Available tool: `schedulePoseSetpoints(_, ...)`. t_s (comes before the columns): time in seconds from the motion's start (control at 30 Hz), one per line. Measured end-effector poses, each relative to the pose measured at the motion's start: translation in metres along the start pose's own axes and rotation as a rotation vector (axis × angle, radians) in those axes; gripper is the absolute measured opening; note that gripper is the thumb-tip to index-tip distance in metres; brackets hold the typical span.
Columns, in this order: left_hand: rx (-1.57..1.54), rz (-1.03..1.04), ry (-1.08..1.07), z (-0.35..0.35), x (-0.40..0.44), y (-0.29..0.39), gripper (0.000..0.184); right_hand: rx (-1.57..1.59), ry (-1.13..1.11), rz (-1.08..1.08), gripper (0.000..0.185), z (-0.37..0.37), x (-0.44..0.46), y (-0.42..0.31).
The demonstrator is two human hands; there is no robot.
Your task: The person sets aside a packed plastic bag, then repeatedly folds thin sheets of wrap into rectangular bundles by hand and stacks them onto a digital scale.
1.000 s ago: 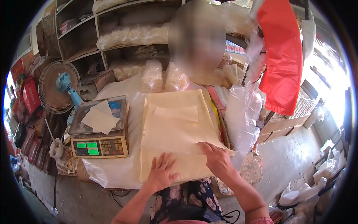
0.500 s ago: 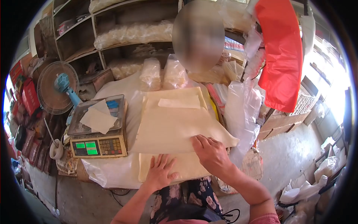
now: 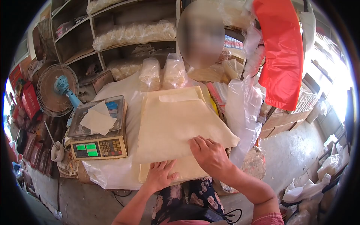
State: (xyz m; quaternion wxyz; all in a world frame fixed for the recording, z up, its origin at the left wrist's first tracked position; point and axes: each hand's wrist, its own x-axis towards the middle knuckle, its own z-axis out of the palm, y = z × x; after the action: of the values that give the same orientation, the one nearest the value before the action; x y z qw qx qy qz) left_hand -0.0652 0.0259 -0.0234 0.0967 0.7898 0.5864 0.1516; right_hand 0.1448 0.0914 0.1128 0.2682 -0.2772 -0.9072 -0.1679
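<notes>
A stack of large, thin cream sheets [image 3: 168, 123] lies on the plastic-covered table in front of me. The top sheet reaches toward me, and its right corner sticks out past the stack. My right hand [image 3: 210, 155] has its fingers curled on this sheet near its near right part, gripping it. My left hand [image 3: 162, 176] rests with fingers stretched on the lower cream layer [image 3: 191, 168] at the near edge; its fingertips reach under the top sheet's edge. A narrow pale strip [image 3: 176, 98] lies at the far end, partly covered by the sheet.
A digital scale [image 3: 98, 131] with torn pale pieces [image 3: 98, 122] on its pan stands left. Beyond it is a fan [image 3: 58, 90]. Bagged bundles [image 3: 175, 73] stand at the back before shelves. Clear plastic [image 3: 243, 112] and a red sheet [image 3: 281, 56] hang right. A person's blurred head is opposite.
The top sheet's near edge has come closer to me and now covers my left fingertips. It also overlaps part of the pale strip. My right hand has shifted slightly left.
</notes>
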Motion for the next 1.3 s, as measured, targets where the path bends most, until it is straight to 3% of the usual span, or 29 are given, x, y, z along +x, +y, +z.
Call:
schedulePoseSetpoints(0.17, -0.019, -0.017, -0.019, -0.002, 0.0, 0.003, 0.063, -0.043, 0.035, -0.017, 0.024, 0.003, -0.005, 0.001)
schedulePoseSetpoints(0.23, -0.034, -0.012, -0.03, -0.003, 0.002, 0.004, 0.063, -0.014, -0.12, 0.052, 0.03, 0.004, -0.005, -0.004)
schedulePoseSetpoints(0.43, -0.047, -0.042, -0.072, -0.006, 0.001, 0.005, 0.063, -0.03, -0.069, 0.05, 0.031, 0.006, -0.006, -0.006)
schedulePoseSetpoints(0.57, -0.008, -0.022, -0.01, -0.005, 0.001, 0.004, 0.058, -0.049, -0.139, 0.047, 0.032, -0.003, -0.003, -0.011)
schedulePoseSetpoints(0.63, 0.007, -0.019, -0.009, -0.002, -0.002, 0.005, 0.057, 0.005, -0.04, 0.01, 0.031, -0.004, -0.001, -0.018)
schedulePoseSetpoints(0.73, 0.122, 0.066, 0.132, -0.004, 0.001, 0.005, 0.053, -0.035, -0.124, 0.033, 0.028, 0.0, -0.007, -0.027)
schedulePoseSetpoints(0.8, -0.163, -0.246, -0.309, -0.017, 0.004, 0.012, 0.044, -0.013, -0.114, 0.045, 0.027, 0.014, -0.022, -0.036)
schedulePoseSetpoints(0.93, -0.215, -0.112, -0.211, -0.01, -0.015, 0.013, 0.043, 0.088, -0.125, 0.101, 0.025, 0.037, -0.056, -0.049)
schedulePoseSetpoints(1.0, -0.07, 0.177, -0.211, -0.023, -0.032, 0.033, 0.04, 0.168, -0.172, 0.133, 0.028, 0.045, -0.073, -0.048)
schedulePoseSetpoints(1.07, -0.076, 0.773, -0.289, -0.056, -0.048, 0.037, 0.04, 0.34, -0.171, 0.17, 0.038, 0.057, -0.091, -0.048)
schedulePoseSetpoints(1.1, -0.078, 0.76, -0.291, -0.077, -0.046, 0.042, 0.04, 0.351, -0.175, 0.163, 0.038, 0.062, -0.1, -0.049)
schedulePoseSetpoints(1.17, -0.73, 0.519, -1.159, -0.124, -0.024, 0.047, 0.039, 0.314, -0.181, 0.119, 0.047, 0.071, -0.111, -0.051)
schedulePoseSetpoints(1.2, -0.792, 0.458, -0.892, -0.133, -0.019, 0.043, 0.042, 0.332, -0.175, 0.092, 0.047, 0.073, -0.112, -0.051)
schedulePoseSetpoints(1.23, -0.721, 0.626, -0.586, -0.133, 0.009, 0.039, 0.037, 0.363, -0.213, 0.111, 0.049, 0.071, -0.114, -0.052)
schedulePoseSetpoints(1.27, -0.468, 0.416, -0.447, -0.138, 0.029, 0.034, 0.035, 0.388, -0.255, 0.136, 0.051, 0.072, -0.117, -0.053)
schedulePoseSetpoints(1.3, -0.373, 0.394, -0.267, -0.127, 0.063, 0.022, 0.034, 0.391, -0.228, 0.13, 0.051, 0.078, -0.121, -0.052)
